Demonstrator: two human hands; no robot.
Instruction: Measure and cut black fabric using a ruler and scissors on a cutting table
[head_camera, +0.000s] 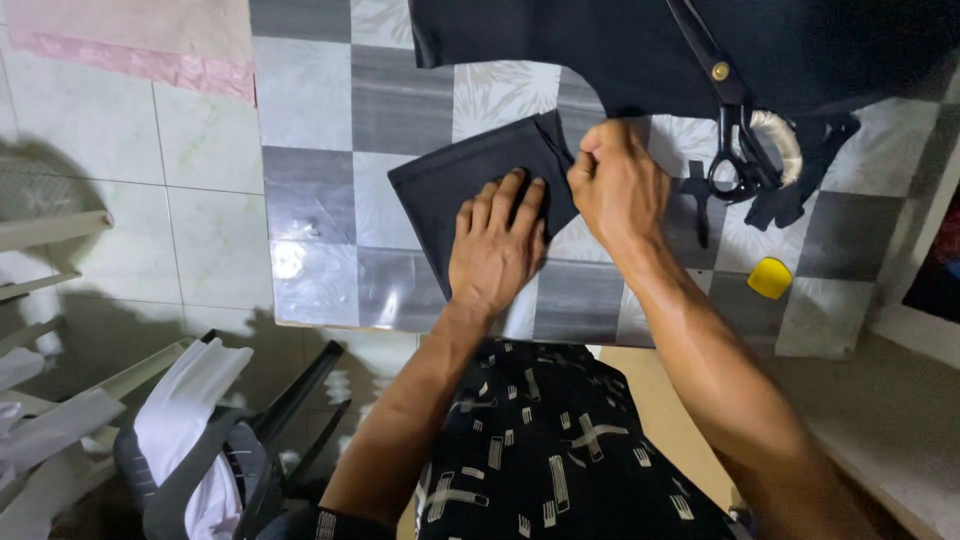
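- Pale floor tiles lie to my left, and before me stands a bench (320, 270) covered in a glossy grey-and-white chequered sheet.
- On it, near the middle, lies a small folded piece of dark navy cloth (450, 180), its lower right part under my hands.
- My left hand (497, 245) lies open and flat on the cloth, fingers spread, pressing it to the bench.
- My right hand (618, 185) is closed in a pinch at the cloth's upper right corner; I cannot tell whether it holds anything besides the fabric edge.
- This cloth looks light, soft and limp, so I judge it would slide on the shiny sheet unless pinned; the folded edge or a corner seems the best place to take hold.
- Beyond it spreads a larger dark fabric piece (600, 50), with big black-handled tailor's shears (735, 110) lying across it.
- Near the right edge sits a small yellow chalk piece (769, 278).
- Pink cloth (140, 40) hangs at top left.
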